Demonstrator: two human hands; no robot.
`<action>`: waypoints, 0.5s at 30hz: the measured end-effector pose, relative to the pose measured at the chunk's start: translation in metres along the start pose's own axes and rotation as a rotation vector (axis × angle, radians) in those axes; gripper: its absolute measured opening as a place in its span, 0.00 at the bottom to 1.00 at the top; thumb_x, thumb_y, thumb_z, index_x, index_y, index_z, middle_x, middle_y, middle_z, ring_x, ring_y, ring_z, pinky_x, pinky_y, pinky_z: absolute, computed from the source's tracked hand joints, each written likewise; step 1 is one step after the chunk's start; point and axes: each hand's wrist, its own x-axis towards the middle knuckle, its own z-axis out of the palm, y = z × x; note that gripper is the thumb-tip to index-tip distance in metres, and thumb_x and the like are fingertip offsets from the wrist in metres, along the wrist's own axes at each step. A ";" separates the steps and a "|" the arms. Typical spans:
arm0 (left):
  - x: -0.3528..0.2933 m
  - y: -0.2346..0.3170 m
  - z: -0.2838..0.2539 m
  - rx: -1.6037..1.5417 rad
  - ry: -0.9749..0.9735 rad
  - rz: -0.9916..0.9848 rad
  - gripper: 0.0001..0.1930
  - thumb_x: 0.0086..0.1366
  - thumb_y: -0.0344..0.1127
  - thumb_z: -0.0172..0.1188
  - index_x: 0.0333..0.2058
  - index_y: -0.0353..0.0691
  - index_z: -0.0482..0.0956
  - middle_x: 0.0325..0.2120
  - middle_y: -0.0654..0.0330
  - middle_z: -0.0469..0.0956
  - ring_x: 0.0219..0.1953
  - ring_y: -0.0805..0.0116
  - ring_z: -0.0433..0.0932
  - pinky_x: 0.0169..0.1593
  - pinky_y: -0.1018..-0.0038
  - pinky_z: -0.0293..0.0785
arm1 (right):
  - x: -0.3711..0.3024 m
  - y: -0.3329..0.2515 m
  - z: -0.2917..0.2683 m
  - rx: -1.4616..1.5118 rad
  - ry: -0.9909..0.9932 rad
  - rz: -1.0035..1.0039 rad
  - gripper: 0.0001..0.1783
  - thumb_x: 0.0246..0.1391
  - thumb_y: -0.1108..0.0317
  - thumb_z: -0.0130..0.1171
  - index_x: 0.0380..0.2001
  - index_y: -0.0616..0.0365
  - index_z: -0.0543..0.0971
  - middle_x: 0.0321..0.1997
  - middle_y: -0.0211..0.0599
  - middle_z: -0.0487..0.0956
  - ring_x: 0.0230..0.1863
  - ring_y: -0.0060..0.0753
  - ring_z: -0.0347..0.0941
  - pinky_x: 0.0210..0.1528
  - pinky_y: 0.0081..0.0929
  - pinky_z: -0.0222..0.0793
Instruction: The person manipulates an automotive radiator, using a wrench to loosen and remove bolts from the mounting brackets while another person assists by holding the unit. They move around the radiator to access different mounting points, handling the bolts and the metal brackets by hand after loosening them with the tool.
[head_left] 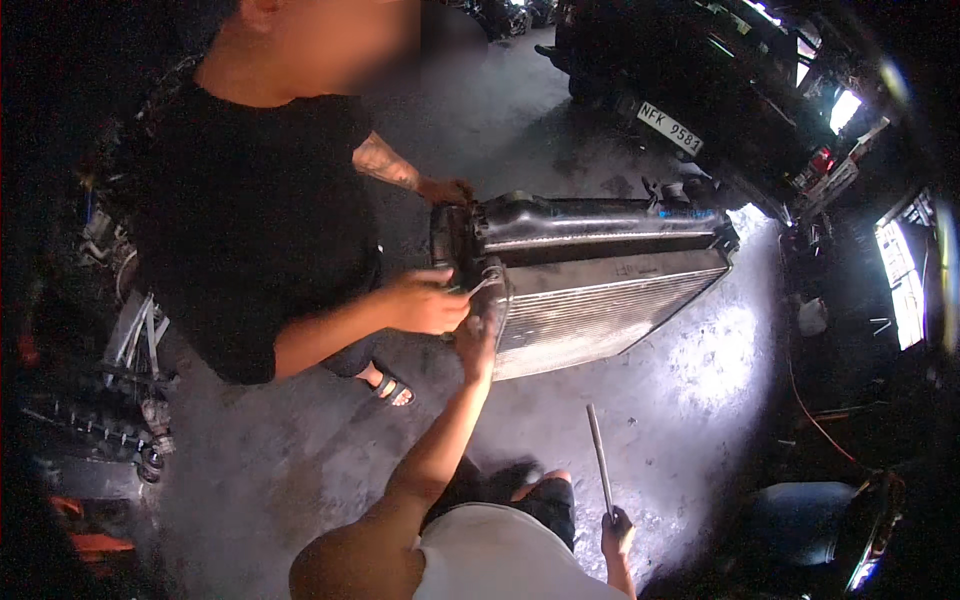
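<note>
At left end of radiator (610, 312) | left fingers (487, 326) against it, grip unclear | right fingers (622, 522) clasping rod (600, 455)

Dim edges, floor (712, 350) glare, fisheye bending

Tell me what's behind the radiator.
Beyond the radiator, floor and a dark vehicle bearing a license plate show. Its far face and the floor directly behind it are covered.

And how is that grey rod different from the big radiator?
The rod is long and thin, but the radiator is wide and boxy. The rod looks plain, while the radiator's face has many fine lines. The right hand grips the rod; the left hand touches the radiator's left end. Both look partly grey.
</note>
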 end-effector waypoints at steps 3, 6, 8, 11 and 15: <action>-0.046 0.068 0.001 0.412 -0.158 0.069 0.19 0.54 0.39 0.64 0.41 0.33 0.75 0.43 0.42 0.74 0.48 0.51 0.73 0.52 0.60 0.67 | 0.002 0.071 -0.003 -0.120 0.088 0.139 0.14 0.49 0.64 0.57 0.36 0.63 0.79 0.12 0.35 0.66 0.16 0.21 0.59 0.18 0.28 0.57; -0.003 0.092 0.012 0.583 0.191 0.603 0.18 0.54 0.38 0.64 0.41 0.35 0.75 0.35 0.46 0.76 0.41 0.47 0.73 0.43 0.56 0.69 | 0.023 0.106 -0.011 -0.155 0.000 0.152 0.14 0.49 0.64 0.58 0.35 0.64 0.79 0.12 0.33 0.67 0.16 0.20 0.59 0.17 0.29 0.55; 0.014 0.102 0.018 0.616 0.374 0.770 0.19 0.54 0.42 0.66 0.36 0.31 0.76 0.37 0.44 0.75 0.40 0.45 0.73 0.45 0.58 0.66 | 0.058 0.133 -0.021 -0.026 -0.040 0.195 0.14 0.50 0.64 0.58 0.34 0.64 0.79 0.13 0.32 0.68 0.16 0.20 0.59 0.17 0.29 0.54; 0.026 0.108 0.018 0.674 0.267 0.616 0.23 0.51 0.43 0.68 0.39 0.30 0.73 0.38 0.44 0.74 0.39 0.46 0.73 0.46 0.59 0.68 | 0.103 0.207 -0.044 -0.043 0.021 0.024 0.13 0.51 0.65 0.57 0.35 0.65 0.78 0.12 0.37 0.68 0.17 0.20 0.60 0.17 0.29 0.56; 0.039 0.117 -0.001 1.093 -0.059 0.503 0.25 0.56 0.54 0.59 0.42 0.36 0.76 0.42 0.46 0.75 0.44 0.45 0.73 0.47 0.57 0.68 | 0.171 0.221 -0.108 -0.136 -0.057 0.017 0.12 0.50 0.65 0.57 0.34 0.64 0.79 0.14 0.48 0.71 0.16 0.24 0.63 0.20 0.32 0.61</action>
